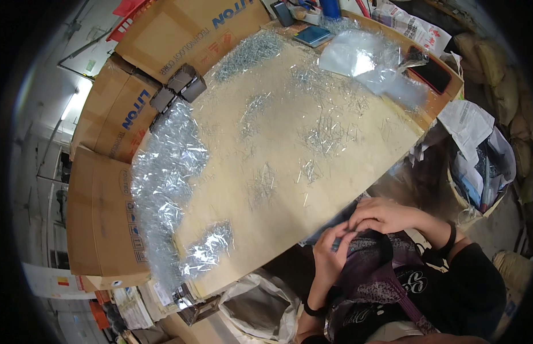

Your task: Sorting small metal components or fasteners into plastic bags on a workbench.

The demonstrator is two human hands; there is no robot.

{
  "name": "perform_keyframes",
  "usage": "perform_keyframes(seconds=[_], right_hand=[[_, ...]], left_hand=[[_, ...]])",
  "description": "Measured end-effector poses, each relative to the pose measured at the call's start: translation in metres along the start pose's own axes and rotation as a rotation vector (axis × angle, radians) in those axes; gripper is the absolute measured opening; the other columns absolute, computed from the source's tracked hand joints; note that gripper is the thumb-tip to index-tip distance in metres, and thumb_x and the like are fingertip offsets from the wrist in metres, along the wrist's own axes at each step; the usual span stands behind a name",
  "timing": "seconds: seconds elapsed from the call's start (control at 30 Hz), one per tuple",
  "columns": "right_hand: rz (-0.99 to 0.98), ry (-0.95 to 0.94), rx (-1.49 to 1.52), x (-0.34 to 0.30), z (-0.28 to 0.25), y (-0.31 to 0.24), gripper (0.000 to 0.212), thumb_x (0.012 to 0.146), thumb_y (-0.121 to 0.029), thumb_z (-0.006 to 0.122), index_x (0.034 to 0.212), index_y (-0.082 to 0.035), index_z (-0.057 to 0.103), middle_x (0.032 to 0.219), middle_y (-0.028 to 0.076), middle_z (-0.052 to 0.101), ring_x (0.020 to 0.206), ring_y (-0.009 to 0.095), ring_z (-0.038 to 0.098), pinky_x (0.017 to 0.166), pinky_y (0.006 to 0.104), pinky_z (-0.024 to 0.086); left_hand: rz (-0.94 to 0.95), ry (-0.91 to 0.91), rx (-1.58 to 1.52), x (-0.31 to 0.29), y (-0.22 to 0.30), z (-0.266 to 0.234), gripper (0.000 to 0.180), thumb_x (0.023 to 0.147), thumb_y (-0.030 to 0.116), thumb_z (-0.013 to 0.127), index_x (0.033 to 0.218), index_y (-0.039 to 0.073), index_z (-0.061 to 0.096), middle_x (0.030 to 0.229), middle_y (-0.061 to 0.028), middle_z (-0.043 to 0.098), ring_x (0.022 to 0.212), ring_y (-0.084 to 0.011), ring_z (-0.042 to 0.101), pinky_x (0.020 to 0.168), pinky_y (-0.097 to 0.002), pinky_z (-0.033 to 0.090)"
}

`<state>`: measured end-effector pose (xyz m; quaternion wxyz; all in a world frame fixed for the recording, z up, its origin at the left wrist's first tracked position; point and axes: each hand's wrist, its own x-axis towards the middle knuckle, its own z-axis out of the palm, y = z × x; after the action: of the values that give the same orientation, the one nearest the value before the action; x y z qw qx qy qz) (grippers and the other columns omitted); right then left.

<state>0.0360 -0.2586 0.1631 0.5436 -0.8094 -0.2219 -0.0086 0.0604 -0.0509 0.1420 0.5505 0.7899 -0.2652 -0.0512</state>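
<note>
My left hand and my right hand meet over my lap, just off the near edge of the table. The fingers of both are bent and pinched close together. A small dark bluish bit shows at the left fingertips; what the fingers hold is too small and covered to name. Beneath them lies the purple patterned cloth of an apron. On the pale board of the table, thin silvery pin-like pieces are scattered in loose patches. A large heap of shiny silvery pieces runs along the left side.
Brown cardboard boxes wall the table's left and far sides, with small grey boxes beside them. Clear plastic bags and a dark phone lie far right. An open white sack stands below; a lined bin is at right.
</note>
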Motion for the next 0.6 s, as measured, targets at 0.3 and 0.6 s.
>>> perform_keyframes(seconds=[0.3, 0.6], right_hand=[[0.417, 0.046, 0.386, -0.028, 0.035, 0.016, 0.016, 0.091, -0.016, 0.063, 0.089, -0.001, 0.058, 0.064, 0.002, 0.053, 0.055, 0.009, 0.052, 0.053, 0.0266, 0.041], [0.253, -0.157, -0.052, -0.077, 0.071, 0.082, 0.025, 0.089, -0.027, 0.065, 0.079, -0.006, 0.055, 0.075, 0.004, 0.051, 0.071, 0.017, 0.051, 0.070, 0.0326, 0.038]], left_hand=[[-0.278, -0.021, -0.137, -0.039, -0.021, 0.009, 0.009, 0.094, 0.004, 0.052, 0.100, -0.001, 0.058, 0.069, -0.0014, 0.055, 0.060, -0.0057, 0.048, 0.054, -0.0221, 0.040], [-0.196, -0.412, 0.032, -0.073, -0.092, 0.005, 0.015, 0.089, 0.015, 0.064, 0.080, 0.003, 0.059, 0.073, -0.0068, 0.056, 0.068, -0.0192, 0.056, 0.063, -0.0310, 0.045]])
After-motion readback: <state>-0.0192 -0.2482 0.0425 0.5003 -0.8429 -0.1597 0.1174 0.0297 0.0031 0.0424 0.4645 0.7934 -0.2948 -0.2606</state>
